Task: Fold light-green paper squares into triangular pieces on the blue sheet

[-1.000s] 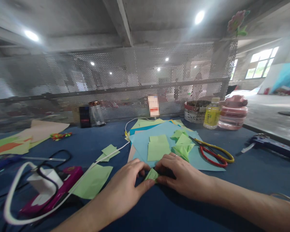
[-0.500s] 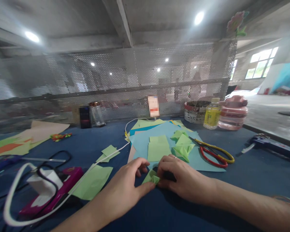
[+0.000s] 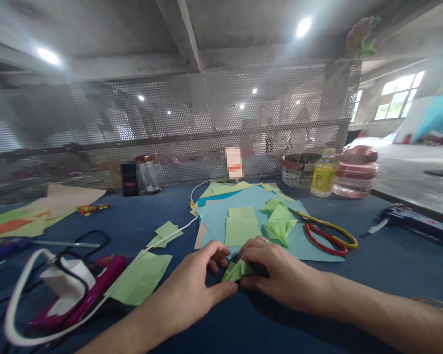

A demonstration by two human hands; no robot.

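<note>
At lower centre, the right hand (image 3: 276, 266) pinches folded green paper (image 3: 236, 271). The left hand (image 3: 195, 275), thumb and fingers wide apart, touches the paper's lower edge.

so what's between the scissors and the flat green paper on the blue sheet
Folded green paper pieces lie between the scissors and the flat green paper; the head view shows it.
</note>
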